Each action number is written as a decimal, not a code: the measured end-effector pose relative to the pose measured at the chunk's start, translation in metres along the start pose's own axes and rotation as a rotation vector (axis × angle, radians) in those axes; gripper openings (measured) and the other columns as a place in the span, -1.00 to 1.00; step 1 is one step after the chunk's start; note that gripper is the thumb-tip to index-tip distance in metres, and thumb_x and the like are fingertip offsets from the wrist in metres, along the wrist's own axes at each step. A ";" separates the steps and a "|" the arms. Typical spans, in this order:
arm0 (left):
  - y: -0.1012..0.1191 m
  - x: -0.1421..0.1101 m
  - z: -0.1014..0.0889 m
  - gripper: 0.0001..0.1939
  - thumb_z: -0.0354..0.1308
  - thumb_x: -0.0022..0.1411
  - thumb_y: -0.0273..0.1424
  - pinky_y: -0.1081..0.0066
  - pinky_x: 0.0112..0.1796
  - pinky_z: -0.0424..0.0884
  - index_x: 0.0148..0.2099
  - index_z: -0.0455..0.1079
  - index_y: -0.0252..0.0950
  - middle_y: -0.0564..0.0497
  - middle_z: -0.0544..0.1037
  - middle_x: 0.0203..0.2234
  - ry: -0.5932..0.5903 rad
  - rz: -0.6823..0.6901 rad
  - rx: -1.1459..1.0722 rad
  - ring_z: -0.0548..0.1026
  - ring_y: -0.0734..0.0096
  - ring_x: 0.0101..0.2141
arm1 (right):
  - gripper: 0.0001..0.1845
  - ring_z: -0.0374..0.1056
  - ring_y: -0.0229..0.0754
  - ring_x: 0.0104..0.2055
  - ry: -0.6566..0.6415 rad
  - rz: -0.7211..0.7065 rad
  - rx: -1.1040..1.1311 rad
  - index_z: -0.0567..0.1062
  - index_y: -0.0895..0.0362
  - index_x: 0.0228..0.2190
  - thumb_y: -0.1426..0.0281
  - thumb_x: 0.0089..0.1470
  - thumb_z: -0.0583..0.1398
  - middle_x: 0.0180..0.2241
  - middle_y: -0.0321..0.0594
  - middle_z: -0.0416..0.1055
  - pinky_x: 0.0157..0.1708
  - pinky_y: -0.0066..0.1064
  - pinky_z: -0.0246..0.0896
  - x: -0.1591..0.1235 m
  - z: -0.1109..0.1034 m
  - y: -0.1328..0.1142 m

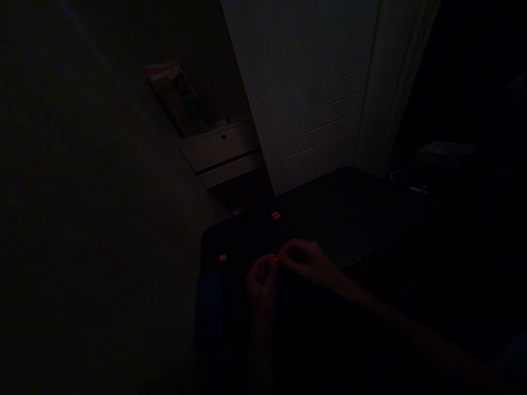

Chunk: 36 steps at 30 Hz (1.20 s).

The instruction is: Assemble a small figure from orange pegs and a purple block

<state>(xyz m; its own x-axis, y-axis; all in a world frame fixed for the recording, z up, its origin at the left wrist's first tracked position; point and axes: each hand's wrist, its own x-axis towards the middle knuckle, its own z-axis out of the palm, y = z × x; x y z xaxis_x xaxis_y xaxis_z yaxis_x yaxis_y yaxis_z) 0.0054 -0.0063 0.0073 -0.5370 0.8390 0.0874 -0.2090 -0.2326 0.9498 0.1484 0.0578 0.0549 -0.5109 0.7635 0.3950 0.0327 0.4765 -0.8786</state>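
The scene is very dark. Over a dark table [325,211], my left hand [262,277] and my right hand [302,259] meet fingertip to fingertip, both pinched. Between them shows a small red-orange piece [273,260], mostly covered by the fingers; its kind is too dim to make out. My left hand's fingers close around it, and my right hand's thumb and forefinger press at its right side. Beyond the hands lie two short orange bars [276,215] side by side. To the left sits a small orange six-sided piece [223,258].
A dark blue flat object [209,304] lies along the table's left edge. Behind the table stand a pale door [313,93] and a white drawer unit [224,148] with a picture-like object [177,96] on top. A white cable [418,189] lies at the right.
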 end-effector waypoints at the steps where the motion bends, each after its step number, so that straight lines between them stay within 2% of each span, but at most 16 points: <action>1: 0.000 0.000 0.000 -0.58 0.51 -0.01 -0.16 0.38 -0.15 0.50 -0.19 0.60 -0.34 -0.10 0.67 -0.28 0.006 0.000 -0.005 0.63 0.28 -0.23 | -0.91 0.47 -0.19 -0.28 0.010 -0.074 -0.055 0.57 0.14 -0.25 0.40 0.21 0.27 -0.31 -0.20 0.57 -0.28 -0.40 0.36 -0.001 -0.001 -0.002; 4: -0.001 0.001 0.001 -0.58 0.52 -0.02 -0.17 0.36 -0.15 0.52 -0.19 0.60 -0.35 -0.11 0.68 -0.28 0.026 0.002 -0.017 0.63 0.27 -0.23 | -0.86 0.47 -0.18 -0.23 0.006 -0.275 -0.221 0.56 0.12 -0.16 0.46 0.26 0.22 -0.21 -0.14 0.53 -0.23 -0.38 0.38 -0.005 -0.003 -0.005; 7: 0.000 0.000 0.003 -0.60 0.51 -0.01 -0.19 0.35 -0.13 0.52 -0.20 0.60 -0.34 -0.11 0.68 -0.27 0.051 0.008 -0.021 0.64 0.26 -0.22 | -0.87 0.46 -0.19 -0.25 -0.004 -0.371 -0.296 0.56 0.12 -0.19 0.47 0.29 0.18 -0.22 -0.13 0.50 -0.26 -0.39 0.39 -0.009 -0.003 -0.004; 16: -0.004 0.001 0.001 -0.58 0.52 -0.03 -0.18 0.34 -0.13 0.53 -0.18 0.61 -0.34 -0.12 0.69 -0.27 0.058 0.021 -0.012 0.64 0.25 -0.22 | -0.89 0.48 -0.19 -0.26 0.031 -0.340 -0.243 0.59 0.13 -0.22 0.45 0.29 0.22 -0.25 -0.15 0.50 -0.25 -0.39 0.41 -0.008 0.000 0.000; 20: -0.007 0.002 -0.002 -0.58 0.51 0.00 -0.19 0.36 -0.13 0.53 -0.16 0.61 -0.35 -0.13 0.69 -0.25 0.074 0.030 0.010 0.65 0.26 -0.21 | -0.90 0.48 -0.20 -0.27 0.029 -0.285 -0.174 0.61 0.11 -0.25 0.42 0.28 0.25 -0.27 -0.18 0.50 -0.26 -0.40 0.40 -0.009 0.002 -0.001; 26: -0.007 0.002 0.000 -0.56 0.51 -0.02 -0.15 0.39 -0.21 0.54 -0.18 0.61 -0.35 -0.12 0.69 -0.31 0.095 0.035 0.016 0.65 0.29 -0.28 | -0.88 0.47 -0.20 -0.27 -0.003 -0.247 -0.124 0.62 0.11 -0.27 0.40 0.29 0.25 -0.29 -0.19 0.50 -0.25 -0.39 0.39 -0.008 0.002 -0.002; 30: -0.007 0.003 0.000 -0.56 0.52 -0.03 -0.14 0.39 -0.18 0.53 -0.19 0.61 -0.34 -0.11 0.69 -0.29 0.109 0.027 -0.007 0.65 0.30 -0.25 | -0.88 0.48 -0.19 -0.24 -0.020 -0.268 -0.098 0.64 0.11 -0.23 0.41 0.28 0.26 -0.26 -0.18 0.52 -0.22 -0.39 0.39 -0.008 0.001 0.000; 36: -0.009 0.003 -0.002 -0.58 0.50 0.00 -0.15 0.38 -0.14 0.52 -0.18 0.62 -0.34 -0.11 0.70 -0.27 0.091 0.020 0.032 0.64 0.28 -0.23 | -0.92 0.47 -0.19 -0.29 0.098 -0.271 -0.104 0.62 0.11 -0.28 0.44 0.24 0.27 -0.32 -0.21 0.51 -0.26 -0.37 0.38 -0.009 0.002 0.001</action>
<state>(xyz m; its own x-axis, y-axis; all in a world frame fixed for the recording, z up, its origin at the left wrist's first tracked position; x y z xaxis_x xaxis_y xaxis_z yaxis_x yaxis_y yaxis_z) 0.0044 -0.0027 -0.0020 -0.6134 0.7857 0.0799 -0.1719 -0.2316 0.9575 0.1516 0.0508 0.0496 -0.4283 0.6382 0.6398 -0.0031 0.7069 -0.7073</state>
